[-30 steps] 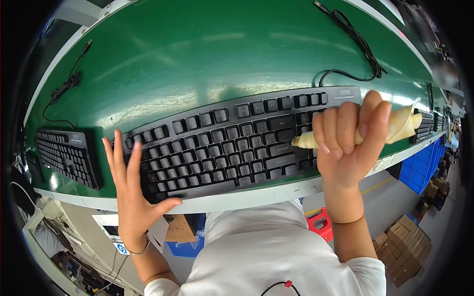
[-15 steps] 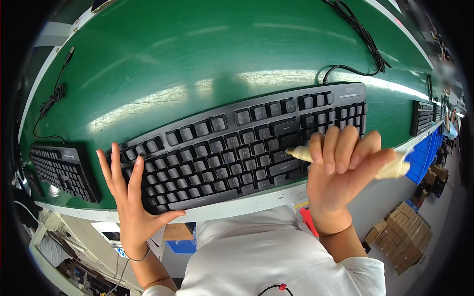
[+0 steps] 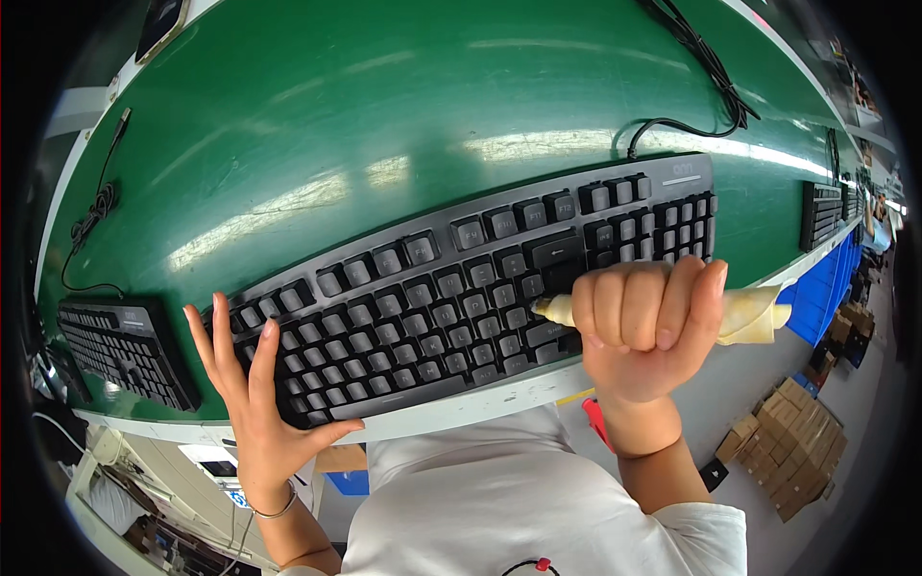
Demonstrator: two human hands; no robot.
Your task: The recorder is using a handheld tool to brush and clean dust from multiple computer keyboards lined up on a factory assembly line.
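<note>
A black keyboard (image 3: 451, 298) lies slanted on the green table (image 3: 384, 115), its cable running off to the upper right. My left hand (image 3: 259, 394) rests flat with spread fingers against the keyboard's lower left end. My right hand (image 3: 648, 326) is closed in a fist around a rolled cream-coloured cloth (image 3: 749, 315), whose tip touches the keys near the keyboard's right-middle part.
Another black keyboard (image 3: 120, 346) sits at the table's left edge with a coiled cable (image 3: 96, 206) behind it. More keyboards (image 3: 826, 213) lie at the far right. Cardboard boxes (image 3: 788, 446) and a blue bin (image 3: 816, 298) stand on the floor below right.
My right hand has closed into a fist on the cloth and moved left and down along the keyboard. My left hand has stayed at the keyboard's left end.
</note>
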